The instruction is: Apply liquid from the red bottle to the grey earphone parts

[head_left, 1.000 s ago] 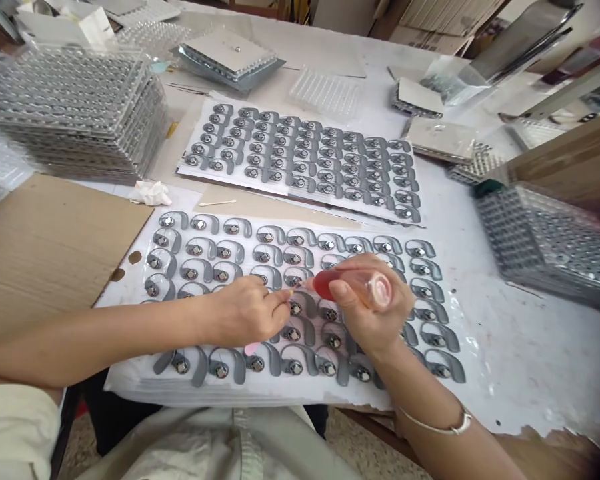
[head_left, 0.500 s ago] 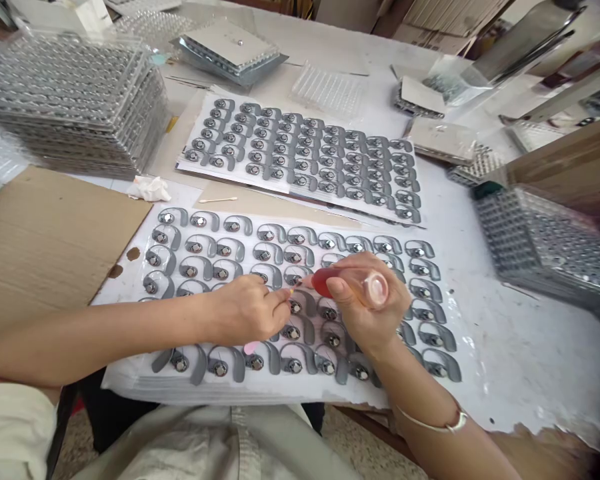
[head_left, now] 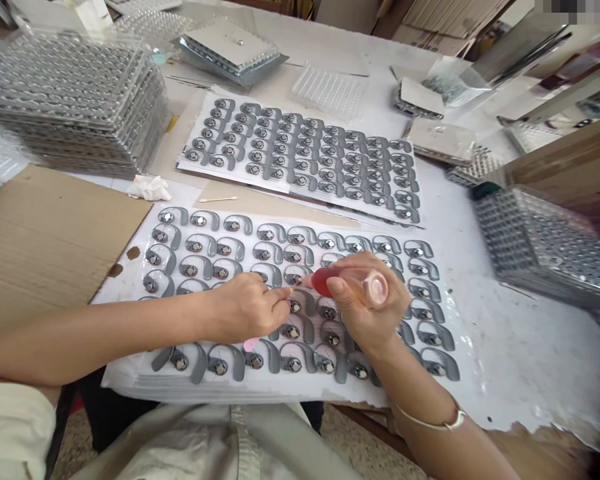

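Note:
My right hand [head_left: 373, 313] is wrapped around a clear squeeze bottle [head_left: 353, 283] with reddish liquid in it. The bottle lies tilted, its narrow tip pointing left over a grey hook-shaped earphone part [head_left: 296, 257] in the middle rows. Close to that tip, my left hand [head_left: 253, 307] is closed, with thumb and index finger pinched together. What those fingers hold is hidden, though a small pink flat piece [head_left: 251, 345] shows below the palm. Under both hands lies a white foam sheet [head_left: 145, 390] with rows of these grey parts, each with a round metallic piece.
A second sheet of grey parts [head_left: 305, 143] lies behind. A cotton swab [head_left: 219, 199] and crumpled tissue [head_left: 149, 188] are between. Tall stacks of plastic trays stand at left [head_left: 75, 100] and right [head_left: 555, 243]. Cardboard [head_left: 45, 247] covers the left side.

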`<action>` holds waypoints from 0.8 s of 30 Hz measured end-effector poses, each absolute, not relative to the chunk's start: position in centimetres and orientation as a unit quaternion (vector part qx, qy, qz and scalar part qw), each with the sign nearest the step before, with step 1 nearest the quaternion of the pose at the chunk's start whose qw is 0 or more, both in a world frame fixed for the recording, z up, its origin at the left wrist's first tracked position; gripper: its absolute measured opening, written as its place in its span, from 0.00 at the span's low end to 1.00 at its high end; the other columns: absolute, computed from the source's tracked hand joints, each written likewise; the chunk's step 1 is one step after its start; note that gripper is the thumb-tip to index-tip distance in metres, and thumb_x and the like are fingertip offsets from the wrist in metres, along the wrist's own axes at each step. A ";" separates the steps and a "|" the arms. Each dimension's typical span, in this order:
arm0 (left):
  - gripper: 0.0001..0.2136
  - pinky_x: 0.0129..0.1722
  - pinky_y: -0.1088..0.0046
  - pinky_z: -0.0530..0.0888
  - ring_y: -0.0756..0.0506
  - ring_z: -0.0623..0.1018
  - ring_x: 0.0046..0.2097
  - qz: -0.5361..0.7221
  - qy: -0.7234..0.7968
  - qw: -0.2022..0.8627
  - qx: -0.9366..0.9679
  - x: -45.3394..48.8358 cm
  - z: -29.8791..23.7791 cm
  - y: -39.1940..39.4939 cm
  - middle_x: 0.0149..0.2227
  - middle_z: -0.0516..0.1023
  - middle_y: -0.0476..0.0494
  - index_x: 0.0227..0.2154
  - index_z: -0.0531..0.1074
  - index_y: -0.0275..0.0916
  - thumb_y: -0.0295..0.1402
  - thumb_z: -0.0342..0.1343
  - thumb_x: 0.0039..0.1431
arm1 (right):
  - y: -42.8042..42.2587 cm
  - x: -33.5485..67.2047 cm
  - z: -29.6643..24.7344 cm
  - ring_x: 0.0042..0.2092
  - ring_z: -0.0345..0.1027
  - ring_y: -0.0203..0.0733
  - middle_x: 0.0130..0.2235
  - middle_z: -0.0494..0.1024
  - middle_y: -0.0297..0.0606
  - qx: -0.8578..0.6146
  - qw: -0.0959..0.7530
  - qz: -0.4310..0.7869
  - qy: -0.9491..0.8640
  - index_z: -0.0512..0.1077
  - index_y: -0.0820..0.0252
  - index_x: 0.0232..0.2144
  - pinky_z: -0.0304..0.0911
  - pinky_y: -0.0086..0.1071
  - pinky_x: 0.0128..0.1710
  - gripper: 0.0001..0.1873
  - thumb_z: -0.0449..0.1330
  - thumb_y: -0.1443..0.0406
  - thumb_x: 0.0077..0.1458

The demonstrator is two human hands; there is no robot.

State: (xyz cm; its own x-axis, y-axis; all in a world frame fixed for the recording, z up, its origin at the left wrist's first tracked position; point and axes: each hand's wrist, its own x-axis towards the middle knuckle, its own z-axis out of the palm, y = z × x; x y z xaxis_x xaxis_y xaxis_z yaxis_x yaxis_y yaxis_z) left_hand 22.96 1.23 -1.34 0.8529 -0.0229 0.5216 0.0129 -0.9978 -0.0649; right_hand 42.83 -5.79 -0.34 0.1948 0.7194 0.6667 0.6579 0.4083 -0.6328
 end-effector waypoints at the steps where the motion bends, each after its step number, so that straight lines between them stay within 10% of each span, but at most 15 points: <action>1: 0.07 0.18 0.70 0.70 0.48 0.74 0.21 -0.270 0.002 0.029 -0.962 23.0 -1.3 1.2 0.33 0.81 0.39 0.29 0.72 0.33 0.21 0.50 0.59 | -5.8 42.8 -0.4 0.28 0.68 0.36 0.27 0.73 0.33 -0.544 0.550 0.028 -0.633 0.70 0.59 0.28 0.63 0.32 0.27 0.08 0.66 0.63 0.51; 24: 0.08 0.18 0.72 0.71 0.49 0.73 0.21 -0.274 0.009 0.032 -0.961 22.9 -1.1 1.5 0.37 0.82 0.38 0.31 0.73 0.32 0.21 0.49 0.60 | -5.8 43.1 -0.3 0.29 0.67 0.36 0.26 0.72 0.34 -0.557 0.538 -0.004 -0.632 0.70 0.60 0.26 0.63 0.33 0.28 0.07 0.64 0.64 0.53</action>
